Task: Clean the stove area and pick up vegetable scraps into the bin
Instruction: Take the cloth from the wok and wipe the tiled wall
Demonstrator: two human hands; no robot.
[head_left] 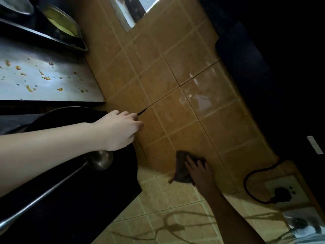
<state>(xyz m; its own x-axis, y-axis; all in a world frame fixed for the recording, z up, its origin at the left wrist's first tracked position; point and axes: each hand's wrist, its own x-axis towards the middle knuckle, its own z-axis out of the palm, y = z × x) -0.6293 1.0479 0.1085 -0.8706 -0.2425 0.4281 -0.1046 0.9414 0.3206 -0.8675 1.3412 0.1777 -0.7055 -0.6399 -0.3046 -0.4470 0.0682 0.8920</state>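
Dark cloth [181,171] is pressed flat to the tiled wall [175,76] under the straight fingers of the right hand [197,169]. Orange scraps [46,78] on the stove top [70,90] lie well away, past the nearer left hand [121,127], whose curled fingers' hold cannot be told.

**Steel top, spattered with scraps**

At the left of my view is a steel worktop [52,90]. Small orange scraps [46,78] and dark specks lie scattered across it. A steel tray [58,41] sits along its far edge.
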